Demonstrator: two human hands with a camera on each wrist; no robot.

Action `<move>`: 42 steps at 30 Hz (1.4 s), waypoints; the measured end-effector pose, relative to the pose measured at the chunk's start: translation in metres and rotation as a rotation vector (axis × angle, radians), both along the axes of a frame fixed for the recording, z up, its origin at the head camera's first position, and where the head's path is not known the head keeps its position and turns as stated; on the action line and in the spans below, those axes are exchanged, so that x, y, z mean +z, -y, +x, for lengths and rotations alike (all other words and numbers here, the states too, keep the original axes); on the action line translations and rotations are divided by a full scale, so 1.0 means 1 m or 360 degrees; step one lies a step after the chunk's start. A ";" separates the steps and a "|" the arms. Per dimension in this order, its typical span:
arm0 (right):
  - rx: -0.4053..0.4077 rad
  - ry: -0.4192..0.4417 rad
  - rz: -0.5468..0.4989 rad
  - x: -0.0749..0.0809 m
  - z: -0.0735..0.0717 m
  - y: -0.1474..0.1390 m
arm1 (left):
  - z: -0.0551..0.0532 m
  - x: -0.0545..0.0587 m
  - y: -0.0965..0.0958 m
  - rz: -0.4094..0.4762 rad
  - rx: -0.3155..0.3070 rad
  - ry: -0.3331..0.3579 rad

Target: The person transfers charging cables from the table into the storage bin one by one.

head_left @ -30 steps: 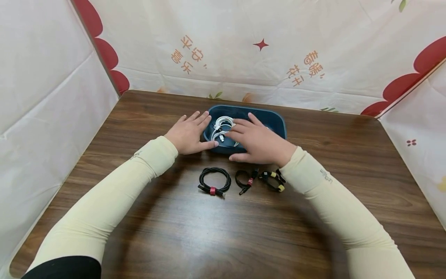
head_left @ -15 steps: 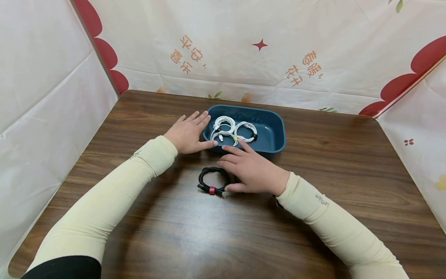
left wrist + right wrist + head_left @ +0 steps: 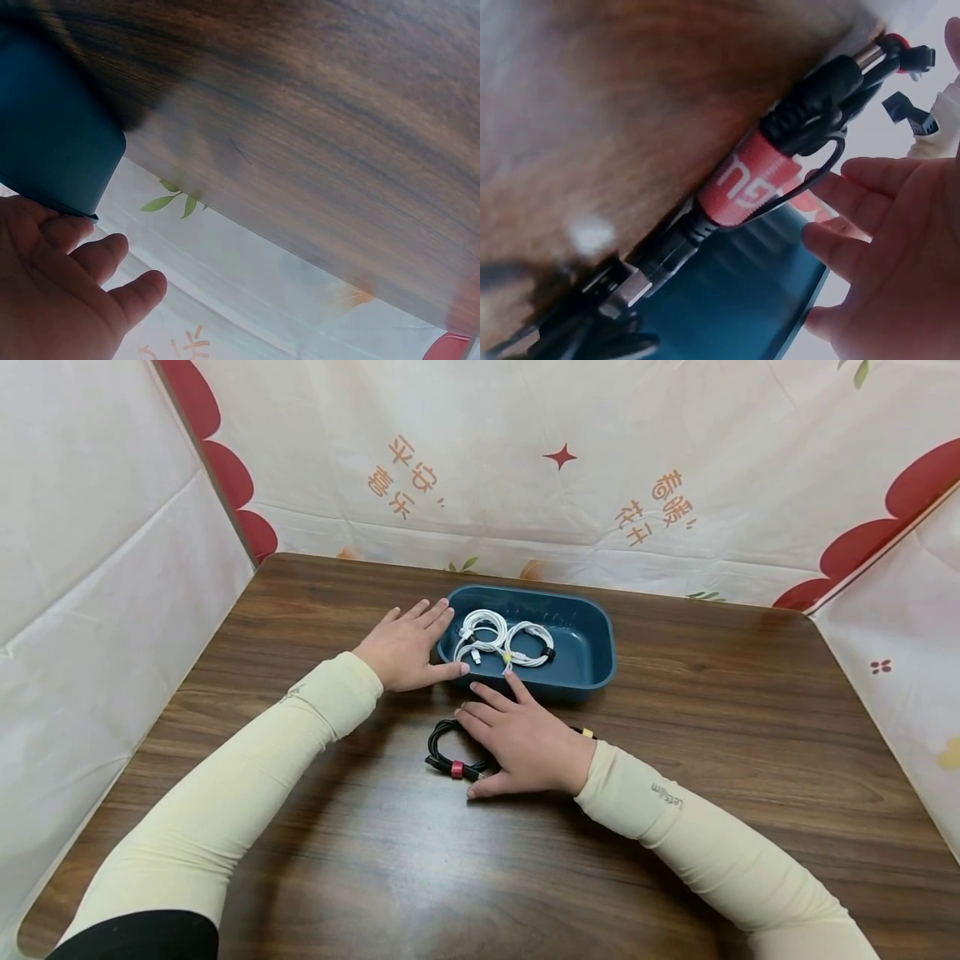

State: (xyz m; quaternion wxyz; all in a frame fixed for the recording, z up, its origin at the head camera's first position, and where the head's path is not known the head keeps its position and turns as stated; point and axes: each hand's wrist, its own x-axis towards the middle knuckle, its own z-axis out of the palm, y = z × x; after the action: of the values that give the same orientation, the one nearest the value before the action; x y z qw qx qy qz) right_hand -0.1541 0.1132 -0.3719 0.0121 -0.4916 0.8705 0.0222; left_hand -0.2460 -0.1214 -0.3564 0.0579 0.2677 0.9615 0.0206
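In the head view my left hand (image 3: 408,647) rests with spread fingers at the left end of a blue plastic bin (image 3: 592,681). Its fingertips lie right at the bin's rim in the left wrist view. White coiled cables (image 3: 530,627) lie inside the bin, at its left and middle. My right hand (image 3: 521,739), fingers spread and holding nothing, is in front of the bin. It overlaps the right side of a coiled black cable (image 3: 442,735) with a red strap. Below that palm, the right wrist view shows another black cable with a red strap (image 3: 742,180), hidden from the head view.
A black cable with a yellow tie (image 3: 587,734) peeks out behind my right wrist. The brown wooden table (image 3: 360,877) reaches back to a white printed cloth (image 3: 495,510), with cloth walls at both sides.
My right hand has moved from over the bin toward me and down to the left, over the black cables. The left hand and the bin have stayed in place.
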 end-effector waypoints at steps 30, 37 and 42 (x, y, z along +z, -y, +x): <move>-0.0028 0.0005 0.0253 0.005 0.002 0.004 | 0.002 0.002 -0.001 -0.0004 0.0028 0.0009; -0.0071 -0.0020 0.0266 0.000 0.002 0.008 | 0.002 0.003 -0.001 -0.0011 0.0020 0.0001; -0.0055 -0.0010 0.0300 -0.001 0.002 0.008 | 0.001 0.003 -0.001 -0.0012 0.0014 -0.0003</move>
State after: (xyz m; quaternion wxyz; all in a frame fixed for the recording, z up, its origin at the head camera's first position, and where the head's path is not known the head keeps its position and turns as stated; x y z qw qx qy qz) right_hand -0.1521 0.1051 -0.3727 0.0560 -0.4730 0.8730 0.1053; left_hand -0.2448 -0.1201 -0.3535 0.0579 0.2634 0.9628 0.0169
